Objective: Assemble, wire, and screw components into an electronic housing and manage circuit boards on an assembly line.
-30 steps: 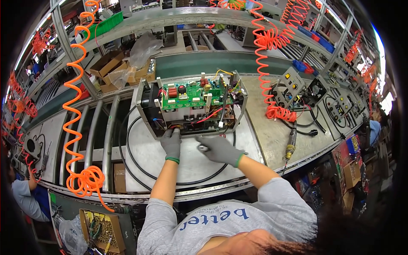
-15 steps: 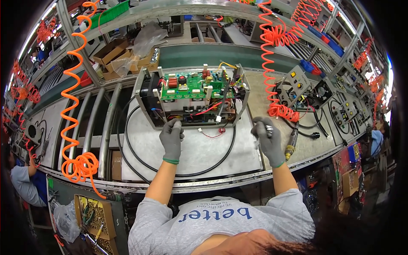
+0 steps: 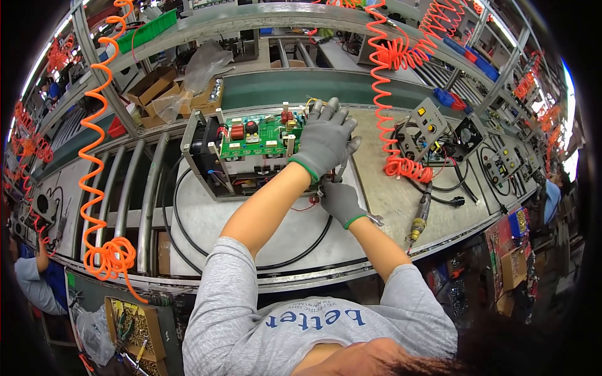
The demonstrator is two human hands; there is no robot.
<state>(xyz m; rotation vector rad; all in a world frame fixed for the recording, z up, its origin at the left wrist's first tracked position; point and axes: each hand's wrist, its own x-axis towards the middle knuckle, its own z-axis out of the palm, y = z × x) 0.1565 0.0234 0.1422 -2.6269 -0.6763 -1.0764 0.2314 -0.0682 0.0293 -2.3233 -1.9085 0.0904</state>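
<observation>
An open metal-framed electronics unit (image 3: pixel 254 166) stands on the bench, with a green circuit board (image 3: pixel 254 143) on top and a black fan (image 3: pixel 199 139) at its left end. My left hand (image 3: pixel 327 139), in a grey glove with a green cuff, reaches across the unit's right part. Its fingers are stretched out flat, hiding the wires and end panel there. Just below, my gloved right hand (image 3: pixel 343 202) is closed at the unit's front right corner. One silver end of a wrench (image 3: pixel 375 219) sticks out beside that palm; its other end is hidden.
A black cable (image 3: pixel 301 254) loops around the unit's front. To the right lie a pneumatic screwdriver (image 3: pixel 421 216) on an orange coiled hose (image 3: pixel 407 169) and a partly assembled control panel (image 3: pixel 429 122). Metal rollers (image 3: pixel 128 194) run on the left; cardboard boxes (image 3: pixel 153 88) stand behind.
My left hand has moved up and right, from the unit's front edge onto its right end. The right hand has come left to the front right corner. The whole view has shifted slightly.
</observation>
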